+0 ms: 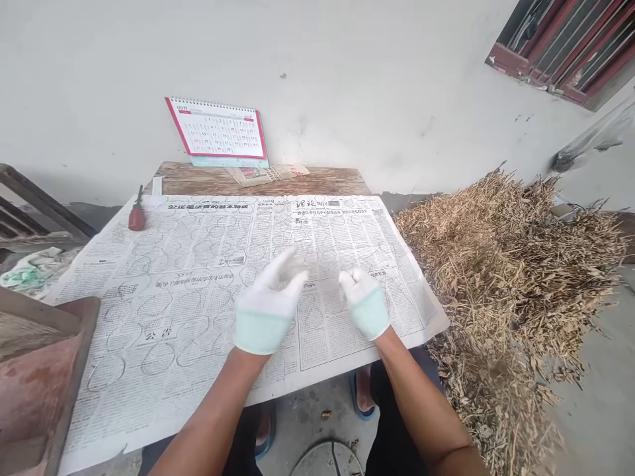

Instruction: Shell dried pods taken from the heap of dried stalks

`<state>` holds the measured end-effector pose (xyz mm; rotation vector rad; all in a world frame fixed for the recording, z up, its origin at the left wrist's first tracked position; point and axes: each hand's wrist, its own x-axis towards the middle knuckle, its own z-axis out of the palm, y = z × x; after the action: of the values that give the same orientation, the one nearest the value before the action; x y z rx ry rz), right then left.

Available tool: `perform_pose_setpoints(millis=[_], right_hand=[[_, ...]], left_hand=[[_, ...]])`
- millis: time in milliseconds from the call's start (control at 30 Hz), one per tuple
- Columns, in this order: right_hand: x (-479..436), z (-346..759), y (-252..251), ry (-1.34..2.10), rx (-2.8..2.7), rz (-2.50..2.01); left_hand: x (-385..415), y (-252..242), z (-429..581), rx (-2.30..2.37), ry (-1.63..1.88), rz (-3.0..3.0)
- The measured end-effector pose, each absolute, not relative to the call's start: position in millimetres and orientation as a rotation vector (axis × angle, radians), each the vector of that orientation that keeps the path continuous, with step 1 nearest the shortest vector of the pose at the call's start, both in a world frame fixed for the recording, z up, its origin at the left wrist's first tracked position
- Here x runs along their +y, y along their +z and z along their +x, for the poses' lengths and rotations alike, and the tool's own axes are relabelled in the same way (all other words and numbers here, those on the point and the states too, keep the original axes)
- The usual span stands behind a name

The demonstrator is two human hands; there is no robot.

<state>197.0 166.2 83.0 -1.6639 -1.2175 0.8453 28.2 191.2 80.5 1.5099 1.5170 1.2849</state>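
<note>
A large printed newspaper sheet (188, 231) covers most of the table. Many thin, grey, figure-eight outlines (159, 357) cover it; whether they are drawn or fine loops lying there I cannot tell. My left hand (270, 301), in a white glove with a pale green cuff, hovers over the middle of the paper, its thumb and fingers apart. To its right is my right hand (363, 301), gloved alike, with fingers curled and pressed together. Anything in that pinch is too small to make out.
At the table's back stand a desk calendar (223, 129) and some printed paper (268, 174). A red object with a dark, narrow tip (137, 215) rests at the left. Dry stalks (496, 264) are heaped on the right. Wooden chair parts (44, 324) flank the left side.
</note>
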Motion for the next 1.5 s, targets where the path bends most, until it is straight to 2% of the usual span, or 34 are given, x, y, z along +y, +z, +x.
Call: perform_pose_setpoints(millis=[100,300,567,1000,1133,1267,1500], right_hand=[[165,196,82,0.835,-1.198,-1.65],[162,188,77,0.778,-1.234,-1.63],[154,177,82,0.817,-1.313,-1.616],[150,199,91,1.114,-1.498,-1.578],[152,196,89,1.042,-1.622,-1.662],[155,193,84,0.901,-1.672,-1.737],[154,192,87,0.963,-1.534,-1.7]], left_hand=[[186,89,40,1.554,1.244,1.293],[187,87,48,1.374,0.948,1.336],[190,78,50,1.1,1.166,1.14],[201,65,25,0.911,0.897,1.27],[206,60,18,0.898,0.796,1.267],[204,61,21,0.952,0.87,1.251],[196,72,28,0.937,0.94,1.465]])
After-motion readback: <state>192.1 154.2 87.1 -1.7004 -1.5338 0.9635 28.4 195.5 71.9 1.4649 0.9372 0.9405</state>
